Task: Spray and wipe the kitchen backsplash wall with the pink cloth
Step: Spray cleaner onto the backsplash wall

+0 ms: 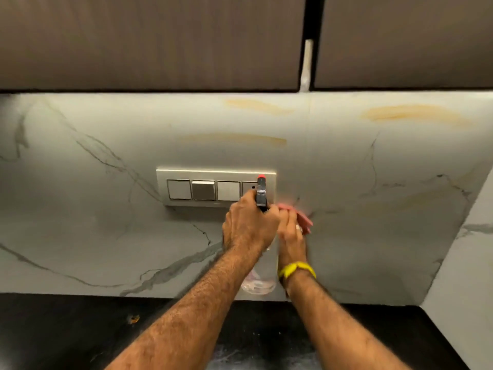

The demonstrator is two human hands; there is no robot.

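Observation:
My left hand (248, 222) grips the neck of a clear spray bottle (260, 280) whose red-tipped nozzle (261, 180) points at the marble backsplash (106, 236). Close beside it on the right, my right hand (290, 233) holds the folded pink cloth (305, 220) against the wall, just right of the switch plate. Several orange-brown streaks mark the wall above: a streak (234, 138) over the switches, a second streak (258, 105) higher up and a third streak (410, 113) at the upper right. The right hand is blurred.
A silver switch plate (192, 174) with several switches sits on the wall behind the nozzle. Dark wood cabinets (149, 41) hang above. A black countertop (66, 332) runs below. A side wall (466, 276) closes the corner at right.

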